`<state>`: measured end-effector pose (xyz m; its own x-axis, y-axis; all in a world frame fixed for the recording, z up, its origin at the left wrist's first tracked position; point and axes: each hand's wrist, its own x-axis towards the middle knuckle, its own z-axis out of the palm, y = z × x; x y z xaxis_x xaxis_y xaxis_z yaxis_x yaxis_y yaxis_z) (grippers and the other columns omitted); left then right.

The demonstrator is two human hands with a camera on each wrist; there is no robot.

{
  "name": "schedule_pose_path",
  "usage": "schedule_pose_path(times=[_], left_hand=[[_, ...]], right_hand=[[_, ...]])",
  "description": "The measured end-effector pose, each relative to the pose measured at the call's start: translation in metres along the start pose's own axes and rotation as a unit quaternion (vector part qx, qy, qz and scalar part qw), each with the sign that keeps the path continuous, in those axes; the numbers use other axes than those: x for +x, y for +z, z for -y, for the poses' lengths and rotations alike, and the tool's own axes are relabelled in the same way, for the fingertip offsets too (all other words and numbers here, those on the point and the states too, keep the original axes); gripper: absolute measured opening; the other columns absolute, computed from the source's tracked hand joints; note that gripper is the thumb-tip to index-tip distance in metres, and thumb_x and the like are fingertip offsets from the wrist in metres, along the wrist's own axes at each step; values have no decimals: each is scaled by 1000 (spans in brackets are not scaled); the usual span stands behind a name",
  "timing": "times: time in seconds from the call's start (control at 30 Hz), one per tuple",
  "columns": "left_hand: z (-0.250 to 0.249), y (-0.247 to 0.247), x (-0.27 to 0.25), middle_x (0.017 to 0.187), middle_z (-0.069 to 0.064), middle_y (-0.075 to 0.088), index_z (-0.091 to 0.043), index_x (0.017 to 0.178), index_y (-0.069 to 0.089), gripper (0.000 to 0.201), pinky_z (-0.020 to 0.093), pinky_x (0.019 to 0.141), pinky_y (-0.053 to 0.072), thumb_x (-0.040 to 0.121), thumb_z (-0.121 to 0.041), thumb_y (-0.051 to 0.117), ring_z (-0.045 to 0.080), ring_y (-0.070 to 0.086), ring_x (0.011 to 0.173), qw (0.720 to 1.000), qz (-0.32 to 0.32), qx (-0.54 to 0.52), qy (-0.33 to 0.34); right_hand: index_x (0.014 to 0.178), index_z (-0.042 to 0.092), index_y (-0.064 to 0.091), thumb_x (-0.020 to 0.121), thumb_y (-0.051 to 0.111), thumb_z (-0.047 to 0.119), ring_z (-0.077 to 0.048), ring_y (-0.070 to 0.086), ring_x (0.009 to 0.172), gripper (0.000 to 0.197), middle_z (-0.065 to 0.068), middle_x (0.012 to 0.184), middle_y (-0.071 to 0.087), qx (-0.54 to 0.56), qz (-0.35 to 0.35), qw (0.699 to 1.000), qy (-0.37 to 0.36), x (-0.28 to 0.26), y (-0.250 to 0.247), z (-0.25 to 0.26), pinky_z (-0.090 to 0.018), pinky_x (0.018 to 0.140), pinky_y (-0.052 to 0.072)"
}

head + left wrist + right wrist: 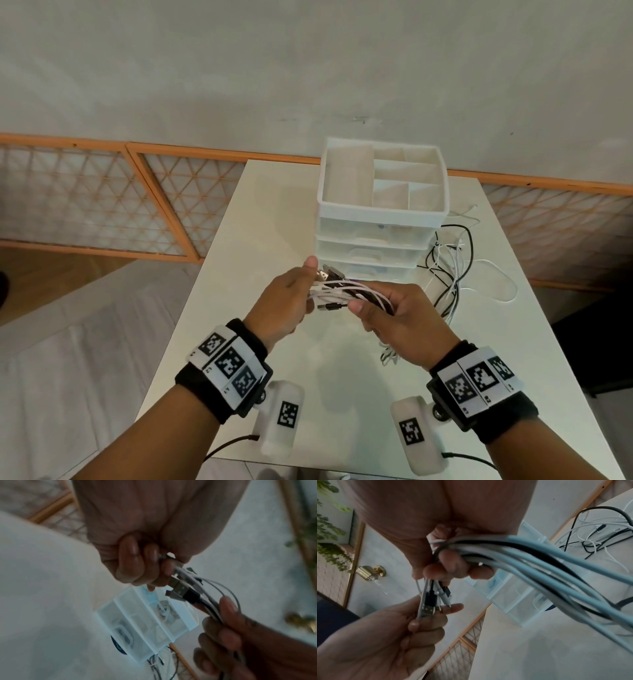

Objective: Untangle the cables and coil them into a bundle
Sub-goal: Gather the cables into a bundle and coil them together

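Lattice panels [102,202] with orange frames run along the wall at the far left, below the level of the white table [342,394], whose left edge slants down toward the near corner. Past that edge lies pale floor. The left hand [284,308] is raised over the middle of the table, fingers curled round the plug ends of the cables [346,291], thumb up; the left wrist view shows USB plugs [178,588] sticking out beside its fingertips. The white and black strands bridge the short gap to the right hand [404,318], which grips them in a closed fist, so both hands are holding the same bunch just apart from each other. From the right fist the strands trail down and right, in the right wrist view as a thick sheaf [556,563] crossing the frame. Directly behind the hands stands a white drawer organiser [380,212] with an open divided tray on top and clear drawers beneath; it blocks the far middle of the table. To its right a loose tangle of black and white leads [455,267] sprawls on the tabletop, reaching near the right edge. Bare tabletop lies in front of the hands, toward the near edge, and to the left of the organiser. A dark object [582,342] sits beyond the right edge.
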<state>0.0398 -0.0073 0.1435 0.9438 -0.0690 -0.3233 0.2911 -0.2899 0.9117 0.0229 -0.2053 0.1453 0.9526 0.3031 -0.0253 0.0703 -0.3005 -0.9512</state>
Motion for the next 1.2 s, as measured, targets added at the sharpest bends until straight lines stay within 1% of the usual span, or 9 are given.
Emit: schedule_pose_path(times=[0.13,0.33,0.4,0.47,0.53,0.6,0.8,1.03,1.2], left_hand=[[1,-3,2,94,-6,72,-23,109,58,33,35,78,51,104,-43,32,19,65,82,974,-37,182,127],[-8,8,-4,117,2,60,-23,137,44,38,38,93,45,104,-37,34,23,57,104,953,-28,256,162],[-8,11,-2,116,1,53,-24,136,47,38,28,87,40,103,-40,37,17,54,103,980,-59,150,115],[-9,15,-1,98,0,59,-23,117,58,40,26,69,42,99,-53,39,17,54,88,996,-68,-46,28],[-8,18,-1,91,10,64,-17,110,62,55,29,61,48,92,-64,40,22,59,80,972,-33,-230,-44],[-10,20,-2,100,16,70,-14,115,63,62,38,71,57,89,-65,41,26,69,85,944,-1,-325,-55],[-12,21,-4,91,12,72,-9,105,66,63,41,71,61,83,-65,46,21,70,77,982,48,-184,18],[-2,23,-7,70,0,68,-33,118,54,44,33,50,51,82,-51,72,20,62,58,992,16,-91,85],[-1,21,-4,63,-4,63,-25,107,58,18,23,40,40,93,-34,64,20,55,48,993,8,-6,114]], right_hand=[[108,29,74,94,67,24,-1,49,45,17,4,60,59,-5,20,999,32,1,3,0,-12,50,37],[102,39,74,94,66,24,-3,47,47,19,4,59,61,-10,-9,1000,20,5,4,1,-18,51,39],[103,40,75,94,66,23,-4,44,47,21,3,59,60,4,-19,1000,16,4,3,1,-22,52,38],[99,43,76,94,66,21,-7,41,48,25,3,59,59,32,-18,999,15,3,3,1,-25,51,36],[97,46,76,95,65,19,-7,40,48,29,4,59,59,43,-11,999,11,3,4,1,-25,51,35],[99,43,76,96,64,20,-3,42,48,26,4,60,59,30,-1,1000,4,3,6,-1,-18,52,35],[106,35,74,96,64,24,-3,49,47,18,5,59,61,-5,-5,1000,31,2,7,-3,-12,50,38],[74,28,73,94,65,27,-3,54,52,22,2,59,63,-59,1,997,41,4,9,3,-16,55,39],[66,23,75,86,73,29,-4,51,42,20,-2,59,68,-41,-36,995,84,6,13,7,-21,53,38]])
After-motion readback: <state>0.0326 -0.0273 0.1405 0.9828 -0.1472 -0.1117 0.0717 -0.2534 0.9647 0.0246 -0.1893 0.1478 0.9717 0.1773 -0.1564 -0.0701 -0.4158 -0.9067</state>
